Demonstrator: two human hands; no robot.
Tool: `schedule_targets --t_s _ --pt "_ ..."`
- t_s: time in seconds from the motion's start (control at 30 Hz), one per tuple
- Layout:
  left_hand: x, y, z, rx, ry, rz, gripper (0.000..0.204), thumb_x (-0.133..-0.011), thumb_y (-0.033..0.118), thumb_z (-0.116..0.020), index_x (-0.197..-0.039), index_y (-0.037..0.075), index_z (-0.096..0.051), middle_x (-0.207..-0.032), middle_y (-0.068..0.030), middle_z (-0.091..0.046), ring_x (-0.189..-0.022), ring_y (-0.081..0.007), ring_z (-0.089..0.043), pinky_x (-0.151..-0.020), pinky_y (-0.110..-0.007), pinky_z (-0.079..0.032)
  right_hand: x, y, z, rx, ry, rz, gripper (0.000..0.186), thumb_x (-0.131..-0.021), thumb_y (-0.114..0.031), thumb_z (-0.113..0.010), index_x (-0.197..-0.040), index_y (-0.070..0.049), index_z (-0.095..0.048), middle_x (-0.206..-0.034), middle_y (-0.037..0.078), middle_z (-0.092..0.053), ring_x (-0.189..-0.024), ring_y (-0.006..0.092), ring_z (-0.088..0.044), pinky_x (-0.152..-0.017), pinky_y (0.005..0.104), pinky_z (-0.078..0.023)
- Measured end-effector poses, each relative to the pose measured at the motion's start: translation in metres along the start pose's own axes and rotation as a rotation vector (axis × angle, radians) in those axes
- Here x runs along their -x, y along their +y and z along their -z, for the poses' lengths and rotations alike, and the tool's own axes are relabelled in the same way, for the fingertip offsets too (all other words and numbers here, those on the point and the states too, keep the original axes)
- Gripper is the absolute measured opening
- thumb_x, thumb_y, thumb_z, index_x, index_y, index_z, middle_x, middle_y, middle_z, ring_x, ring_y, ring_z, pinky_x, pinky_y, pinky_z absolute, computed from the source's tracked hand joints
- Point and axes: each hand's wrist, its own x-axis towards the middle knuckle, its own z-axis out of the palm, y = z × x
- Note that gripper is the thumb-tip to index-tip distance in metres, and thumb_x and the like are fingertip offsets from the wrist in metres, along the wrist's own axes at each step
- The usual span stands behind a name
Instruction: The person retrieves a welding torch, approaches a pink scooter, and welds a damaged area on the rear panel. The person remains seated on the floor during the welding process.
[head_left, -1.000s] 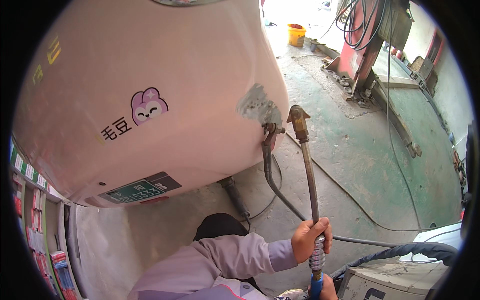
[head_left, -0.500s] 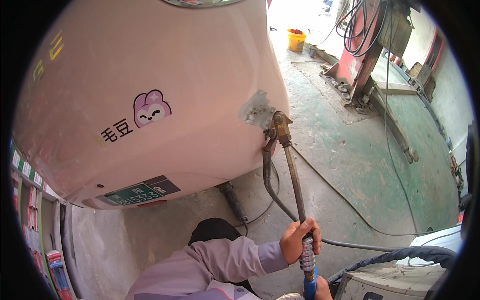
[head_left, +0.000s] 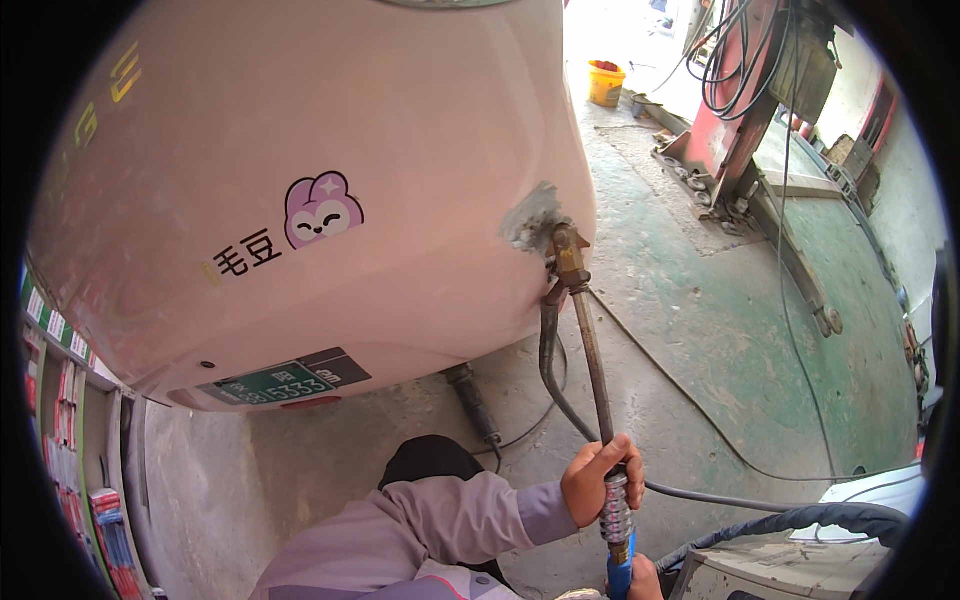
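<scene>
A long rusty rod tool (head_left: pixel 592 360) stands almost upright, and its brass tip (head_left: pixel 568 255) touches a bare sanded patch (head_left: pixel 530 220) on the rear corner of a pink car (head_left: pixel 350 150). My left hand (head_left: pixel 598 482), in a lilac sleeve, grips the rod just above its ribbed metal collar (head_left: pixel 617 505). Only part of my right hand (head_left: pixel 645 580) shows at the lower edge, closed around the tool's blue handle (head_left: pixel 620 572). A dark cable (head_left: pixel 548 350) hangs from the tip down to the floor.
A pink rabbit sticker (head_left: pixel 322 208) and a green plate (head_left: pixel 280 382) are on the car. A red lift post (head_left: pixel 735 120) with hanging cables and a yellow bucket (head_left: pixel 606 82) stand at the back. A grey machine (head_left: pixel 780 570) sits at lower right, shelves (head_left: pixel 70 430) at left.
The tool's tip has swung left from open air onto the sanded patch on the car. Both hands kept their hold on the tool.
</scene>
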Motion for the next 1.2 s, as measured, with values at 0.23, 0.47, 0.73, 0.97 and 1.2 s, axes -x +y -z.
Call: schedule_targets --t_s 0.23,0.47,0.73,0.97,1.2 --pt "0.000 0.002 0.002 0.023 -0.033 -0.003 0.053 -0.105 0.049 -0.041 -0.081 0.004 -0.055 -0.067 -0.0097 -0.057 -0.062 -0.0216 -0.059 -0.062 -0.036 -0.051 0.001 0.025 -0.004 0.219 0.033 0.188 0.012 -0.090 -0.007 -0.048 -0.097 -0.001 -0.056 -0.091 0.023 -0.058 -0.083 0.0424 -0.055 -0.074 0.0484 -0.045" --pt "0.000 0.001 0.003 0.044 -0.043 -0.003 0.053 -0.104 0.051 -0.043 -0.082 0.004 -0.055 -0.068 -0.0091 -0.057 -0.061 -0.0209 -0.059 -0.061 -0.035 -0.051 0.009 0.052 -0.006 0.362 0.063 0.267 0.019 -0.087 -0.007 -0.056 -0.104 0.003 -0.057 -0.100 0.028 -0.057 -0.093 0.0478 -0.054 -0.083 0.0524 -0.044" --pt "0.000 0.002 0.002 0.064 -0.058 0.008 0.054 -0.104 0.053 -0.042 -0.081 0.005 -0.055 -0.068 -0.0088 -0.057 -0.062 -0.0213 -0.060 -0.062 -0.036 -0.051 0.009 0.035 -0.003 0.227 0.007 0.102 0.018 -0.088 -0.008 -0.055 -0.102 0.002 -0.058 -0.099 0.026 -0.057 -0.092 0.0459 -0.055 -0.081 0.0518 -0.044" --pt "-0.001 0.001 0.005 0.075 -0.068 0.013 0.052 -0.104 0.050 -0.042 -0.082 0.005 -0.055 -0.067 -0.0093 -0.057 -0.062 -0.0224 -0.059 -0.063 -0.037 -0.051 0.008 0.035 -0.005 0.128 0.067 0.010 0.013 -0.092 -0.009 -0.047 -0.096 -0.002 -0.057 -0.089 0.022 -0.057 -0.081 0.0409 -0.056 -0.070 0.0479 -0.045" --pt "-0.011 0.019 0.001 0.039 -0.103 -0.042 0.050 -0.103 0.049 -0.044 -0.082 0.005 -0.055 -0.068 -0.0104 -0.058 -0.061 -0.0241 -0.060 -0.063 -0.039 -0.051 0.009 0.038 -0.004 0.143 0.089 0.044 0.013 -0.094 -0.010 -0.046 -0.094 -0.003 -0.056 -0.088 0.021 -0.057 -0.080 0.0391 -0.057 -0.070 0.0470 -0.046"
